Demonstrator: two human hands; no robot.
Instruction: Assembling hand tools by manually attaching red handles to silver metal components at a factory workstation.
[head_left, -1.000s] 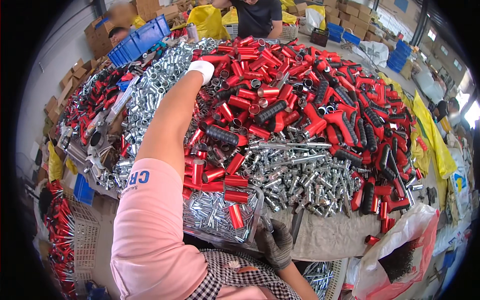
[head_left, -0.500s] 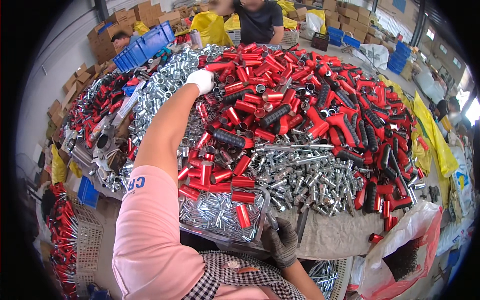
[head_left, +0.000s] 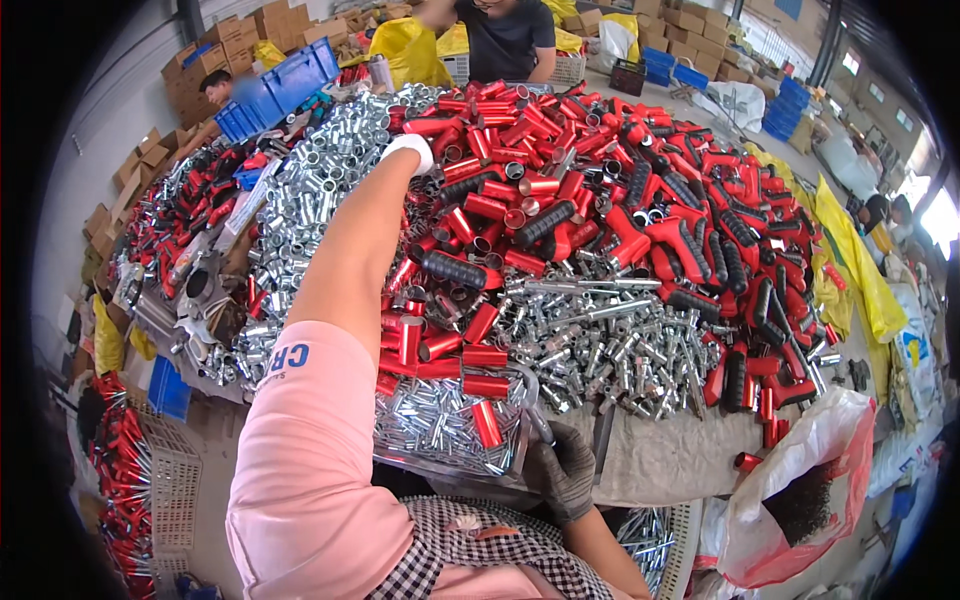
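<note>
My left hand (head_left: pixel 412 152), in a white glove, is stretched far out to where silver metal collars (head_left: pixel 330 165) meet red tubes and red-and-black pistol-shaped handles (head_left: pixel 680 245). Its fingers are hidden behind the glove's back and the parts. Close to my body, my right hand (head_left: pixel 562 470) wears a grey glove and is closed around a short metal rod (head_left: pixel 541 426), whose upper end sticks out. Beside it stands a clear plastic bin (head_left: pixel 524 400) with thin silver pins (head_left: pixel 430 425) and several red tubes (head_left: pixel 486 385) lying on top.
Silver bolt-like parts (head_left: pixel 610 345) are heaped right of the bin. A white-and-red sack (head_left: pixel 850 440) holding dark bits stands at the right. Across the table is a person in a dark shirt (head_left: pixel 505 45); another person is beside a blue crate (head_left: pixel 275 90) at far left.
My left hand has gone slightly farther into the pile, and less of its glove shows. The right hand keeps its hold on the rod. The person at far left has come more into view.
</note>
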